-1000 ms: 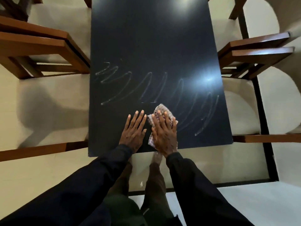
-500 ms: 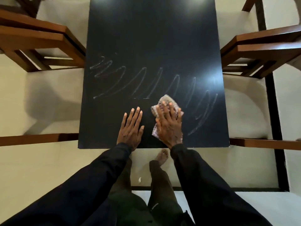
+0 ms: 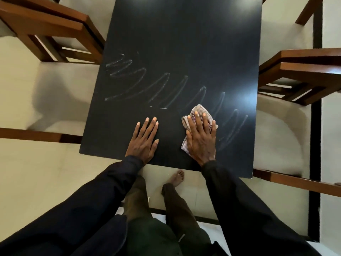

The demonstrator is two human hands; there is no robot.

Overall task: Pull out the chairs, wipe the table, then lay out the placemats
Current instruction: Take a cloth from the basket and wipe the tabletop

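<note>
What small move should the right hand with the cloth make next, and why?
Probably slide the cloth rightward under the flat right hand, toward the right edge of the table. Pale looping streaks lie just to its right, unwiped. The left hand rests flat on the table, bracing.

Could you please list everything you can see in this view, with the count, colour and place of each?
table: one, black, centre.
cloth: one, pale checked, on the table's near right part, under the right hand.
wipe streaks: one looping whitish trail across the table's middle.
chairs: several, exact count unclear, brown wood with pale seats, along both long sides.
floor: pale, with black strips at right and near.
left hand: flat on the table's near edge.
right hand: flat, pressing the cloth.
sleeves: two, dark.
bare foot: one, below the table's near edge.
</note>
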